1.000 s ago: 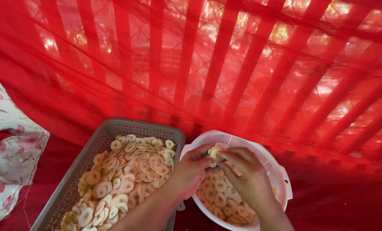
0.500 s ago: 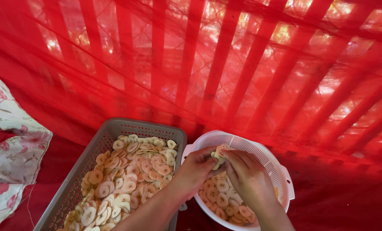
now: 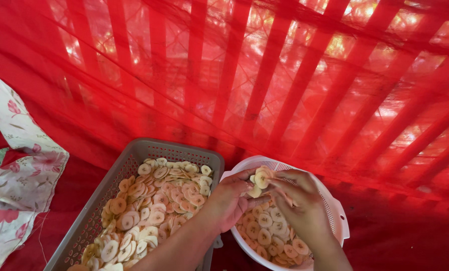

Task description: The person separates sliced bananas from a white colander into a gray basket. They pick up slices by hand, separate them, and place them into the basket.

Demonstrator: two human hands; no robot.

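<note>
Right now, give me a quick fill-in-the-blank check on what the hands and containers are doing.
1. Both hands, left hand and right hand, meet above the round ____ colander.
2. The fingers pinch a small stack of pale ____.
3. The rectangular grey basket sits to the ____ of the colander.
4. A ____ net hangs behind both containers.

Missing words: white; slices; left; red

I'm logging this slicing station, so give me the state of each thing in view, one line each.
Grey basket: heaped with pale round slices.
White colander: partly filled with slices.
Left hand: over the colander, holding a small stack of slices.
Right hand: fingers pinching at the same stack.
Stack of slices: held between both hands.
Red netting: draped over slats.
Floral cloth: crumpled at left.
</note>
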